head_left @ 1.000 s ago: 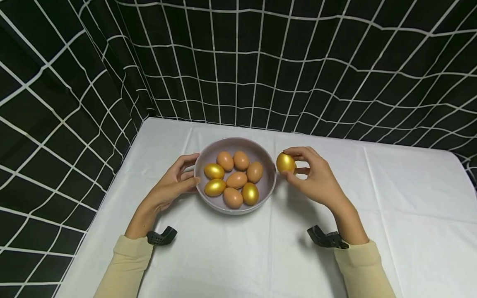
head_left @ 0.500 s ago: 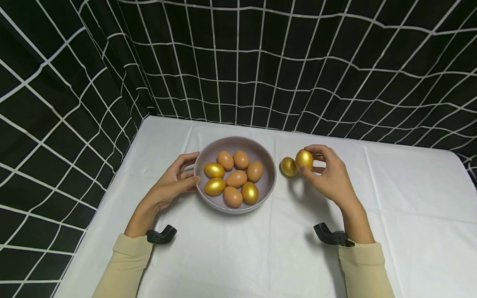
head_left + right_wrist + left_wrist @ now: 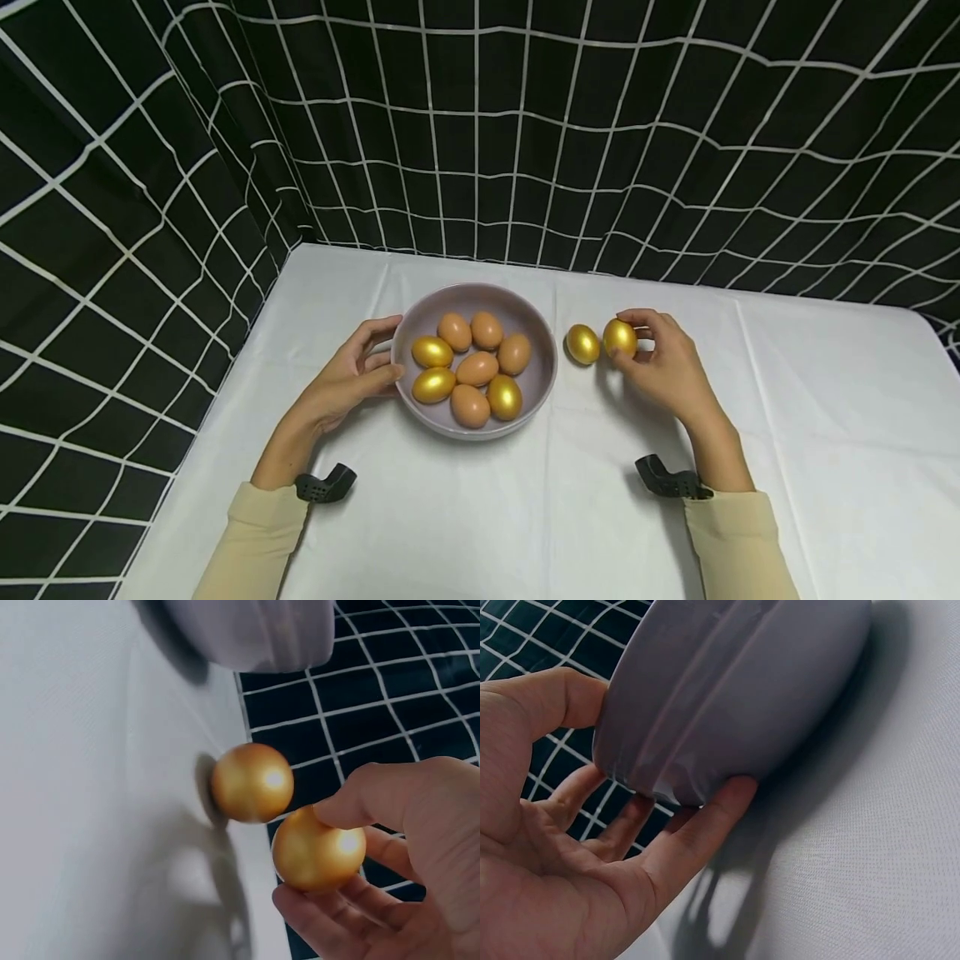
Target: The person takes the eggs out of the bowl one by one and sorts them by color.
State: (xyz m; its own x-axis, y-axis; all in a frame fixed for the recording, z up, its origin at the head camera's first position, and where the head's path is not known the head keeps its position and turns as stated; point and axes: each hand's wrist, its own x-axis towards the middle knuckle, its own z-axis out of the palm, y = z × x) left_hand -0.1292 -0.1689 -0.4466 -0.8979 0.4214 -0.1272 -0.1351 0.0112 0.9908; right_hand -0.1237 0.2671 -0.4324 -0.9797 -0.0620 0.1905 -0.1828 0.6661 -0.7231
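My left hand (image 3: pixel 352 373) holds the left side of a greyish-mauve bowl (image 3: pixel 534 321), thumb at the rim and fingers against the outer wall. In the left wrist view the bowl's ridged side (image 3: pixel 742 697) shows between thumb and fingers. Inside the bowl lie several brown eggs (image 3: pixel 477 368) and 3 golden eggs (image 3: pixel 432 385). To the right of the bowl, my right hand (image 3: pixel 663 362) pinches a golden egg (image 3: pixel 319 851) between thumb and fingers. Another golden egg (image 3: pixel 582 344) rests on the table just left of it, nearer the bowl.
A white cloth covers the table (image 3: pixel 465 517). Black curtain with a white grid (image 3: pixel 495 142) rises along the back and left edges. A dark wrist-worn device sits on each wrist, such as the right one (image 3: pixel 667 479).
My right hand has moved right, away from the bowl, with its golden egg, then lowered it. The other golden egg, earlier mostly hidden behind it, now shows fully. The left hand stays at the bowl.
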